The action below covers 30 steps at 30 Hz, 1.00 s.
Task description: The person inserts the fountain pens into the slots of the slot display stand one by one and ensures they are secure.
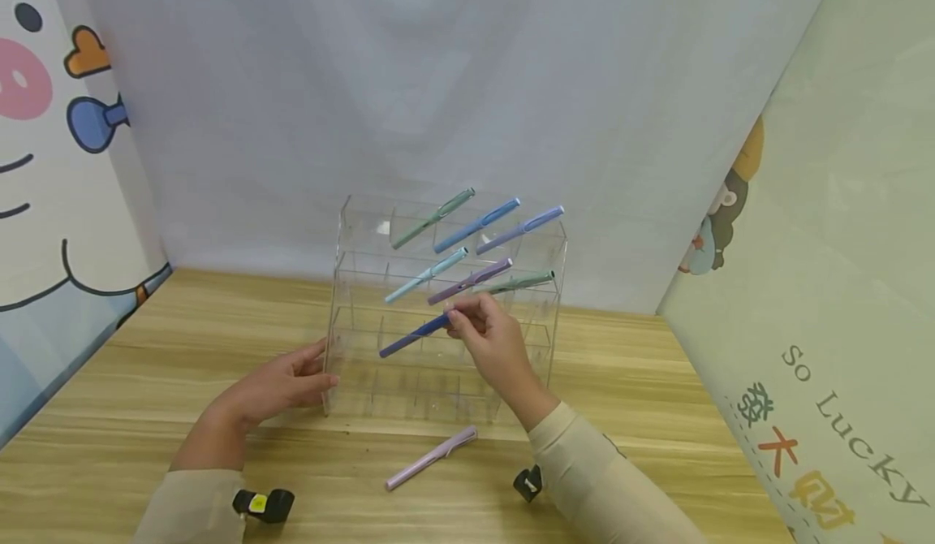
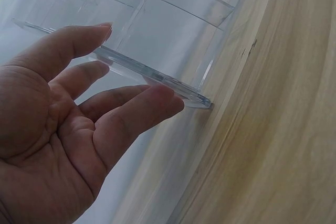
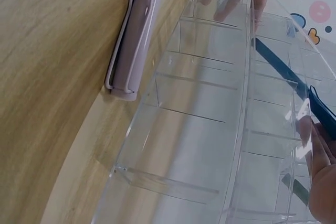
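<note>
My right hand (image 1: pixel 493 341) pinches the upper end of a dark blue pen (image 1: pixel 415 338) between thumb and fingers. That pen slants across the third tier of a clear acrylic pen rack (image 1: pixel 332 308); whether its lower end touches the rack I cannot tell. Against the rack's left side panel rests my left hand (image 1: pixel 281 382), fingers loosely bent at the panel edge (image 2: pixel 152 74). A pale pink pen (image 1: pixel 431 459) lies on the table in front of the rack, its clip end (image 3: pixel 131 51) near in the right wrist view.
On the top tier lean a green pen (image 1: pixel 434 218), a blue pen (image 1: pixel 476 226) and a periwinkle pen (image 1: pixel 520 230). The second tier bears a light cyan pen (image 1: pixel 426 274), a purple pen (image 1: pixel 470 281) and another green pen (image 1: pixel 522 282). Behind the wooden table (image 1: pixel 621 382) hangs a pale curtain (image 1: pixel 475 81).
</note>
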Each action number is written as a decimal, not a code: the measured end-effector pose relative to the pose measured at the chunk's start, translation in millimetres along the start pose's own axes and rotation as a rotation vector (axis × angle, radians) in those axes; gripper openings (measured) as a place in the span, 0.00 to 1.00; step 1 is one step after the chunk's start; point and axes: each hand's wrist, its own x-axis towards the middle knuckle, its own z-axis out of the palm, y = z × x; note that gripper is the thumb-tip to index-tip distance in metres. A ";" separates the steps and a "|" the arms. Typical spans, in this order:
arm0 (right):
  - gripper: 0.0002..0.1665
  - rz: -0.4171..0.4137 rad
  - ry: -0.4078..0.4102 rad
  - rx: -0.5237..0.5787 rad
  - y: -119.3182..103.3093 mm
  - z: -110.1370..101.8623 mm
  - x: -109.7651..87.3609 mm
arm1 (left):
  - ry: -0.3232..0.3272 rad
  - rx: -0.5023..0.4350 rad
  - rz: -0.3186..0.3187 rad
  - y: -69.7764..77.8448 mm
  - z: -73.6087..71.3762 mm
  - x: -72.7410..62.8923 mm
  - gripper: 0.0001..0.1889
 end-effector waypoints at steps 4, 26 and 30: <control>0.12 0.023 -0.004 0.003 -2.1 -0.9 -0.6 | -0.002 -0.005 0.007 -0.8 0.0 0.0 0.45; 0.21 -0.126 0.024 -0.386 -27.9 -57.1 -15.5 | 0.004 0.010 -0.003 0.9 1.1 -0.3 0.44; 0.22 -0.099 0.038 -0.371 -36.8 -76.0 -23.0 | 0.008 0.012 -0.004 0.5 0.7 -0.5 0.44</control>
